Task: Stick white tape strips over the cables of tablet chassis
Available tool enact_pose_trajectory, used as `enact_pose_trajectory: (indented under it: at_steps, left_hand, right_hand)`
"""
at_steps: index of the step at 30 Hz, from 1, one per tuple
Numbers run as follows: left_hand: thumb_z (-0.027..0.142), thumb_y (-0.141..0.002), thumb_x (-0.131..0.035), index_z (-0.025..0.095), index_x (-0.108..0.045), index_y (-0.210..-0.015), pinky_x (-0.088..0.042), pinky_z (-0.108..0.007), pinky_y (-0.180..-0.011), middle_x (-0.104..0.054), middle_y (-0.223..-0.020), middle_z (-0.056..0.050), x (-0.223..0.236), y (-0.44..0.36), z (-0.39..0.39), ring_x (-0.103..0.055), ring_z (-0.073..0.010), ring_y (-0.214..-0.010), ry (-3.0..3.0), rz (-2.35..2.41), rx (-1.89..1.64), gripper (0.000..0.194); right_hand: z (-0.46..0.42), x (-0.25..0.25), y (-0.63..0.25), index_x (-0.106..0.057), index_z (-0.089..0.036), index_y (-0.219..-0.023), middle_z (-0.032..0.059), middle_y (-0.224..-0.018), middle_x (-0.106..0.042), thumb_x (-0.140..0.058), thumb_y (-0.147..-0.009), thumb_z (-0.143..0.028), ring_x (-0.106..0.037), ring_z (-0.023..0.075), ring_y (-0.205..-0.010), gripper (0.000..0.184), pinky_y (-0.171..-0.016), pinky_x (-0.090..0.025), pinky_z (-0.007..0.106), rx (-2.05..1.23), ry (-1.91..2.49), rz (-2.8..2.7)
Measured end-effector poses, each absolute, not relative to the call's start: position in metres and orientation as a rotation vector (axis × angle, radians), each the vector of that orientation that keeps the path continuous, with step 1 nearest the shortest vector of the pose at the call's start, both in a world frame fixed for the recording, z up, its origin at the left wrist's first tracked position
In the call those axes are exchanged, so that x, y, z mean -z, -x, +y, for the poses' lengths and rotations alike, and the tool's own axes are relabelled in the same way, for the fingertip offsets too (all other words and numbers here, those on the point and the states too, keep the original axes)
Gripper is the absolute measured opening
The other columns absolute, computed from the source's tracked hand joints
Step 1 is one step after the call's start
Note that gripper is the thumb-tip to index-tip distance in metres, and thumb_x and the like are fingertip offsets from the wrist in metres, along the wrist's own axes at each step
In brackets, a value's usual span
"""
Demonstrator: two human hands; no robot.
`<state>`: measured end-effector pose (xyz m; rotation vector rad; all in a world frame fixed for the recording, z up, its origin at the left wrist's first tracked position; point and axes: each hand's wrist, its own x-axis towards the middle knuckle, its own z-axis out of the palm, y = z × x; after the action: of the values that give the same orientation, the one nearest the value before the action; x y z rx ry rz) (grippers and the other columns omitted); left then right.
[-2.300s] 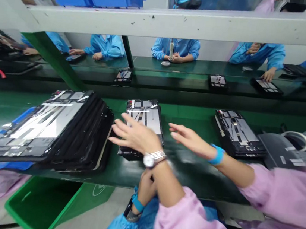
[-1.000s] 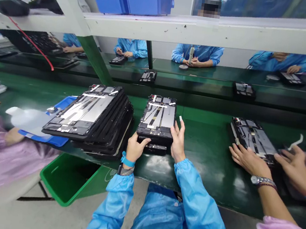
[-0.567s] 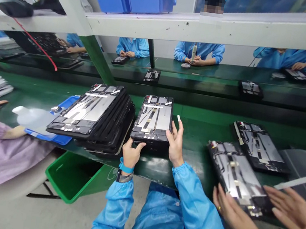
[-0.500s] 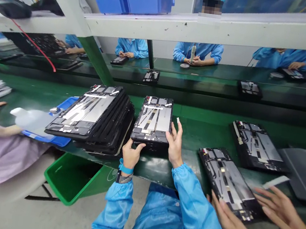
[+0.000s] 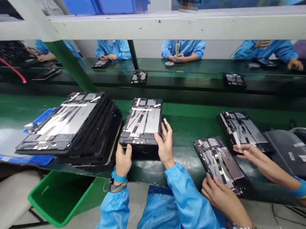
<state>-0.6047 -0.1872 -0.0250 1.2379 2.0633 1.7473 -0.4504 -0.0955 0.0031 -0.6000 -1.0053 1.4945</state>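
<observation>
An opened tablet (image 5: 142, 122), its inner parts and white strips showing, lies on top of a short dark stack at the bench's middle. My left hand (image 5: 123, 160) grips its near left corner, thumb at the front edge and fingers mostly hidden below. Around its near right side, my right hand (image 5: 165, 145) is closed with the thumb on the top edge. A small white strip (image 5: 165, 121) sticks up at my right fingertips. Just left stands a taller, leaning stack of opened tablets (image 5: 93, 136), close to my left hand.
At right, a co-worker's hands (image 5: 223, 200) hold one opened tablet (image 5: 217, 160) and a white strip over another tablet (image 5: 245, 130). A green bin (image 5: 58, 203) stands below the green bench's edge. A shelf beam (image 5: 159, 25) crosses above; a blue tray (image 5: 42, 160) lies left.
The view has turned, shifting the bench items leftward. My left thumb has come in against the tablet's front edge. The co-worker's strip-holding hand has moved to the farther tablet.
</observation>
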Motion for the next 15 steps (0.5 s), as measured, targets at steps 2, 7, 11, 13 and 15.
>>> enact_pose_trajectory:
  at_steps: [2,7,11,13,15]
  left_hand:
    - [0.074,-0.100,-0.052,0.013,-0.053,-0.156,-0.041,-0.040,-0.127,-0.060,-0.154,-0.019,0.021,0.607,-0.189,-0.056,-0.0303,-0.147,-1.291,2.016,-1.773,0.082]
    - [0.071,-0.104,-0.045,0.013,-0.048,-0.161,-0.033,-0.038,-0.132,-0.052,-0.163,-0.019,0.014,0.612,-0.185,-0.047,-0.0295,-0.155,-1.307,1.976,-1.821,0.082]
    - [0.076,-0.099,-0.049,0.011,-0.062,-0.148,-0.039,-0.041,-0.129,-0.067,-0.144,-0.020,0.022,0.611,-0.178,-0.056,-0.0328,-0.146,-1.229,2.049,-1.844,0.083]
    - [0.076,-0.100,-0.049,0.011,-0.062,-0.148,-0.040,-0.041,-0.127,-0.068,-0.143,-0.020,0.027,0.611,-0.177,-0.058,-0.0329,-0.144,-1.224,2.046,-1.877,0.082]
    - [0.076,-0.100,-0.049,0.011,-0.062,-0.148,-0.041,-0.041,-0.126,-0.068,-0.143,-0.020,0.032,0.611,-0.176,-0.058,-0.0328,-0.144,-1.229,2.060,-1.901,0.082]
  right_hand:
    - [-0.095,0.000,0.451,-0.025,-0.023,-0.166,0.0153,-0.175,-0.033,-0.075,-0.089,-0.058,-0.036,0.0276,-0.162,0.098,-0.136,-0.027,0.051,-1.511,0.611,-1.009]
    - [-0.089,-0.003,0.450,-0.018,-0.021,-0.169,0.0122,-0.180,-0.020,-0.063,-0.095,-0.069,-0.021,0.0233,-0.168,0.100,-0.139,-0.018,0.048,-1.526,0.628,-1.087]
    - [-0.081,-0.010,0.449,-0.018,-0.015,-0.170,0.0133,-0.180,-0.020,-0.060,-0.098,-0.066,-0.019,0.0220,-0.168,0.098,-0.140,-0.015,0.045,-1.438,0.626,-1.199]
    - [-0.078,-0.012,0.450,-0.020,-0.018,-0.172,0.0117,-0.178,-0.025,-0.060,-0.099,-0.063,-0.023,0.0226,-0.167,0.094,-0.140,-0.018,0.046,-1.415,0.630,-1.248]
    - [-0.077,-0.012,0.453,-0.018,-0.023,-0.173,0.0095,-0.177,-0.028,-0.058,-0.102,-0.059,-0.026,0.0239,-0.166,0.090,-0.140,-0.020,0.050,-1.386,0.648,-1.285]
